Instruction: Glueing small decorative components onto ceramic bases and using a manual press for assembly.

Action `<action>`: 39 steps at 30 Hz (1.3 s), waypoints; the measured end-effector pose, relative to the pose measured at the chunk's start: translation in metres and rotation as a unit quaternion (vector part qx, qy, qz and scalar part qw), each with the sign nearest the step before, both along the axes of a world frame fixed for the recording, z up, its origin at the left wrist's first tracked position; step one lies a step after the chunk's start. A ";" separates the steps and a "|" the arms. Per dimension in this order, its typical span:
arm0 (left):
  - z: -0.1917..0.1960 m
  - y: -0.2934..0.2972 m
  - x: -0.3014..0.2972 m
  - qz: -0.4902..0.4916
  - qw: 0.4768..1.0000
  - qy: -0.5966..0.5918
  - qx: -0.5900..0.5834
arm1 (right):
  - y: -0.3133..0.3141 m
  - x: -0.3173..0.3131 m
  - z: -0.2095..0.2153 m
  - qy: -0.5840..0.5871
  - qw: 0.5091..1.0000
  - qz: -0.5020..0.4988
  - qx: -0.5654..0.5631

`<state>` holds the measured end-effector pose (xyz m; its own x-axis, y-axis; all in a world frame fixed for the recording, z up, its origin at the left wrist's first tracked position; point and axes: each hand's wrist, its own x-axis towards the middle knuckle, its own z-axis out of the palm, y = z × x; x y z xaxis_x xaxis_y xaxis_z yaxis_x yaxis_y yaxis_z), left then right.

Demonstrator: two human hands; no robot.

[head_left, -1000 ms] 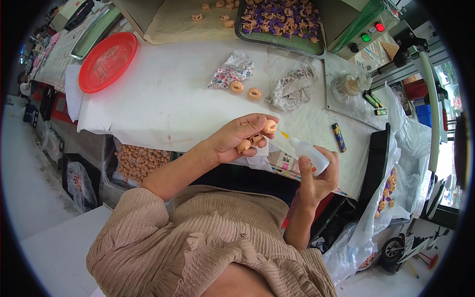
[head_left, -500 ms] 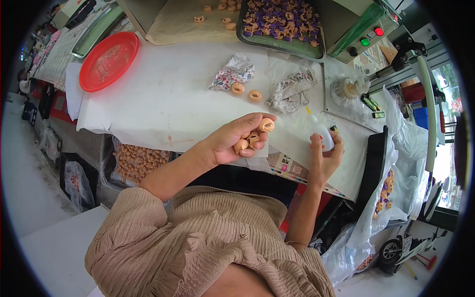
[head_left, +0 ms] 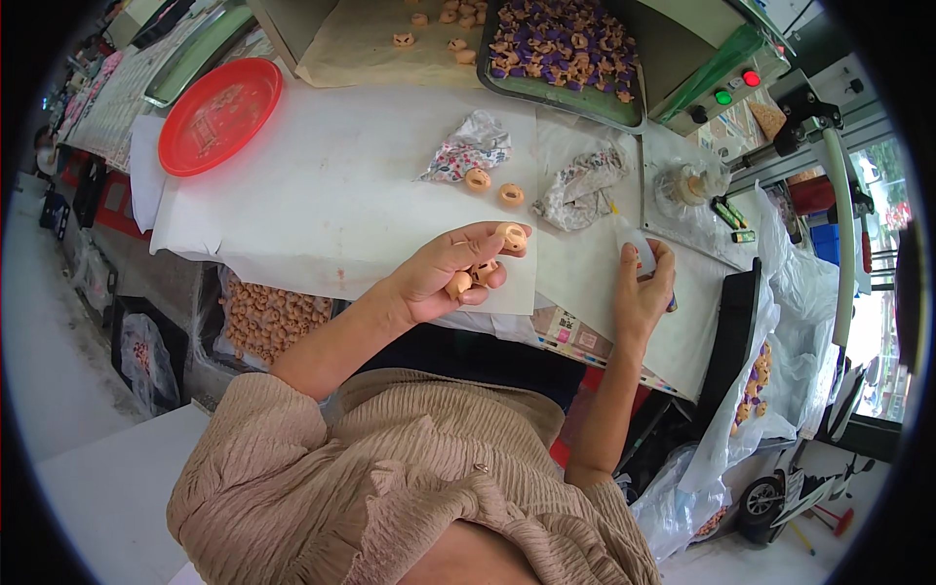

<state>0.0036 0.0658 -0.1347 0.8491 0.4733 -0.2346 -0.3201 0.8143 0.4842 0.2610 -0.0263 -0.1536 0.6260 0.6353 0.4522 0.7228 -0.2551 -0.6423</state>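
My left hand (head_left: pixel 421 283) is closed around several small tan figurine heads, with one head (head_left: pixel 512 237) pinched between thumb and fingertips, its dark opening showing. More heads (head_left: pixel 472 281) rest in the curled fingers below it. To the right, my right hand (head_left: pixel 643 297) grips a white squeeze bottle (head_left: pixel 640 252) with a thin yellow tip, held tilted over the table. Fingers cover part of the bottle. The tip is apart from the heads. Two loose tan heads (head_left: pixel 511 194) lie on the white table (head_left: pixel 341 175) beyond my left hand, beside a crumpled floral cloth (head_left: pixel 472 154).
A second crumpled cloth (head_left: pixel 580 193) lies near the bottle. At the back stands a green tray (head_left: pixel 575 109) of tan and purple pieces. A red round tray (head_left: pixel 219 117) sits at the left. A crate of tan heads (head_left: pixel 278 317) is below the table edge.
My left hand has drawn slightly left with the heads. My right hand still grips the bottle and has turned a little. The whole view has shifted slightly.
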 end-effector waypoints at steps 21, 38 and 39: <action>0.012 0.026 -0.103 0.157 0.986 0.008 0.054 | 0.162 -0.160 0.047 -0.158 0.881 0.431 -0.118; 0.012 0.049 -0.106 0.169 0.974 0.108 0.103 | 0.132 -0.180 0.066 0.075 0.887 0.448 0.079; 0.012 0.049 -0.105 0.168 0.974 0.109 0.102 | 0.133 -0.178 0.064 0.048 0.881 0.465 0.074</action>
<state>-0.1010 0.1146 -0.1228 0.5782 0.7720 -0.2640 -0.4233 0.5605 0.7118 0.0829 0.1066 -0.0897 -0.0943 0.8327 0.5457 0.5150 0.5099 -0.6890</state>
